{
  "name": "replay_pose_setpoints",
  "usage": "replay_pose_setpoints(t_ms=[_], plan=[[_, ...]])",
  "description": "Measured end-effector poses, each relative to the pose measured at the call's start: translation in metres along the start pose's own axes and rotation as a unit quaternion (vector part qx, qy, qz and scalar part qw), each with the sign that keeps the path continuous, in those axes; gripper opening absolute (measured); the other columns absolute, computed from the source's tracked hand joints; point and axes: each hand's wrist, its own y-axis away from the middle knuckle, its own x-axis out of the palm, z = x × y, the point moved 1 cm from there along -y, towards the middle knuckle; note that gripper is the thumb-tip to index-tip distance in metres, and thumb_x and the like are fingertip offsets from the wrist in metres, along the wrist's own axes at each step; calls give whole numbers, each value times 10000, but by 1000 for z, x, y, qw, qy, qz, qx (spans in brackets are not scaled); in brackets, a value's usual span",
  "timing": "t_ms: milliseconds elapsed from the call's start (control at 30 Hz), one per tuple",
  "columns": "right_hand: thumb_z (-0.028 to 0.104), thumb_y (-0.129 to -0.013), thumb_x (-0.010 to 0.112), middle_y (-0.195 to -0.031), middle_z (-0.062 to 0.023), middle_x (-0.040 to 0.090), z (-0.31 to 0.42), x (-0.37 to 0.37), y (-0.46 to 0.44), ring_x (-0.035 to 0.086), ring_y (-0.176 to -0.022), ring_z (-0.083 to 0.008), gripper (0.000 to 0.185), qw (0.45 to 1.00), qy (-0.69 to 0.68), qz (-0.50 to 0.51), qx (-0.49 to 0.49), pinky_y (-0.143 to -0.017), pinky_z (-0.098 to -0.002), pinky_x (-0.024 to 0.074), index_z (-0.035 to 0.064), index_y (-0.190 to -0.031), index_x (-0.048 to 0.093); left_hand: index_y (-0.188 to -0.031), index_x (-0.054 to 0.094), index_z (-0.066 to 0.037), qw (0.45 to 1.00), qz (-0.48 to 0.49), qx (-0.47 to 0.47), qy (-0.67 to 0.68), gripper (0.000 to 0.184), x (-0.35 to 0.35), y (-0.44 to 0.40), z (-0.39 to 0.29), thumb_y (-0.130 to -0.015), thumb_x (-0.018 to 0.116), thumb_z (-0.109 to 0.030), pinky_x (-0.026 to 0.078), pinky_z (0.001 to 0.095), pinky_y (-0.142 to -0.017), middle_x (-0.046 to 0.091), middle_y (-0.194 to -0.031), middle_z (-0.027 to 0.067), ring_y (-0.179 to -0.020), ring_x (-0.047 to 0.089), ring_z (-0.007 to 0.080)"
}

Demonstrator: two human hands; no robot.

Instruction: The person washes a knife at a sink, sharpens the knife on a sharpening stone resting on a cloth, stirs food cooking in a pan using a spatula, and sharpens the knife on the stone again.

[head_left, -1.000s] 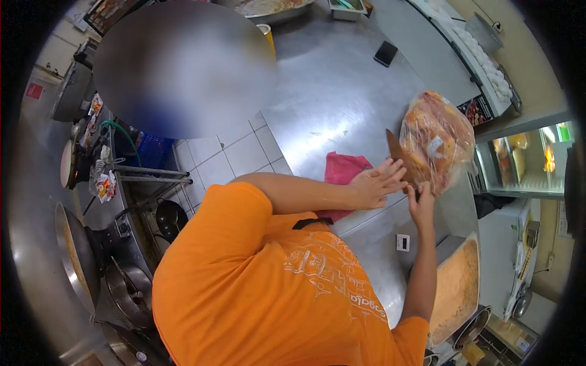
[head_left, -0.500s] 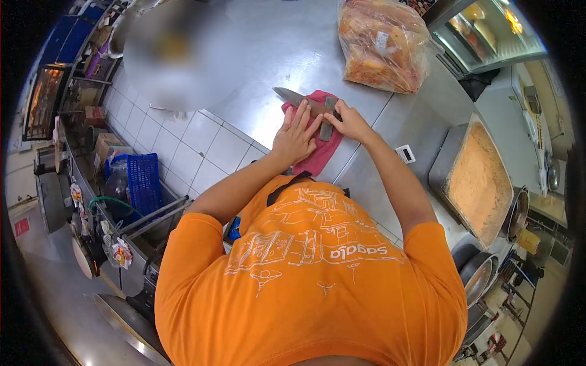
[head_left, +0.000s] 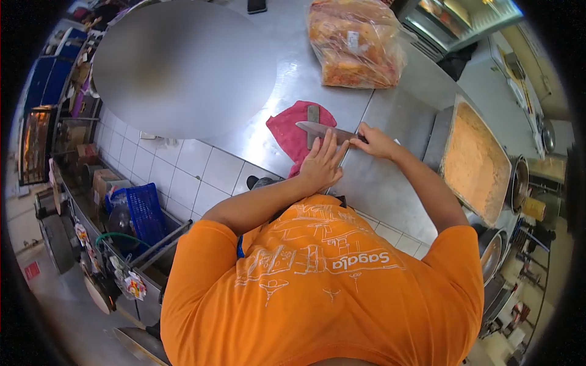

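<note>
My right hand (head_left: 376, 144) is wrapped round the dark handle of a kitchen knife (head_left: 318, 128). The blade points left and lies across a grey sharpening stone (head_left: 313, 114). With fingers stretched out, my left hand (head_left: 320, 167) rests its fingertips on the blade near the handle. Beneath the stone a crumpled red cloth (head_left: 287, 130) is spread on the steel table (head_left: 256, 113). Part of the stone is hidden under the blade.
A clear plastic bag of marinated meat (head_left: 354, 49) sits at the table's far side. To the right stands a deep metal tray of orange-brown powder (head_left: 476, 158). A phone (head_left: 257, 6) lies at the far edge. A blue crate (head_left: 145, 213) is at lower left.
The knife has slid right across the stone, so its tip is now over the stone instead of far past it. Both hands moved with it. The view has shifted too.
</note>
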Motion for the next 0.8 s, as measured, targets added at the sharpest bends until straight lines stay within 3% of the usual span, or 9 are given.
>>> replay_pose_setpoints(t_ms=[267,333,367,433,467,533,600,667,800], plan=[[330,-1000,698,-879,-268,676,-33,-78,14,640,-797,-514,369,981,138,-139,-13,-677,-531,502,19,-1066,510,-1648,324,-135,999,-42,30,13,791,4,-96,2,-945,540,-426,205,580,-1241,305,-1668,239,-1583,202,398],[286,-1014,681,-959,-280,674,-10,-99,18,655,-852,-496,319,978,136,-151,40,-689,-527,502,9,-1063,530,-1643,333,-175,982,88,-5,169,767,-26,-104,11,-945,560,-400,213,589,-1243,268,-1693,221,-1596,173,391],[241,-1022,665,-1037,-274,671,3,-102,22,661,-902,-487,293,964,201,-170,-34,-724,-513,515,-15,-1121,563,-1646,324,-195,987,54,21,152,772,-35,-94,11,-943,574,-392,214,590,-1243,252,-1702,213,-1602,156,388],[274,-1050,625,-1072,-281,650,62,-107,20,626,-1011,-484,380,988,34,-151,25,-837,-477,508,-55,-1231,569,-1653,307,-236,990,-91,54,92,787,-63,-63,20,-938,604,-376,216,593,-1243,221,-1719,198,-1613,122,381],[245,-1044,643,-976,-256,622,77,-94,14,627,-878,-426,347,976,19,-215,-35,-787,-447,508,-48,-1197,537,-1611,392,-235,959,-220,60,169,741,-94,-39,36,-903,608,-266,307,669,-1129,451,-1559,200,-1519,328,380],[263,-1063,627,-858,-153,550,82,-64,6,535,-714,-240,307,970,80,-221,62,-659,-387,470,16,-1053,444,-1603,390,-225,953,-262,21,148,751,-97,9,63,-890,624,-261,306,644,-1136,428,-1560,204,-1498,358,369],[272,-1076,609,-839,-99,535,93,-25,-29,512,-634,-163,292,963,-143,-206,96,-547,-323,422,80,-1062,390,-1577,424,-223,939,-242,-48,238,737,-107,65,108,-872,637,-239,291,629,-1144,442,-1522,186,-1495,347,379],[314,-1099,561,-799,-59,508,159,8,-73,477,-573,-95,267,925,-303,-169,154,-467,-259,365,125,-1120,373,-1537,452,-204,902,-175,-223,325,704,-76,119,156,-860,648,-192,265,585,-1147,465,-1456,156,-1458,347,386],[397,-1132,427,-744,-26,478,299,76,-155,439,-561,-94,246,876,-465,-60,116,-441,-232,333,165,-1189,369,-1484,525,-196,774,-127,-575,233,634,-27,259,235,-880,659,-335,294,588,-1139,482,-1460,155,-1403,403,381]])
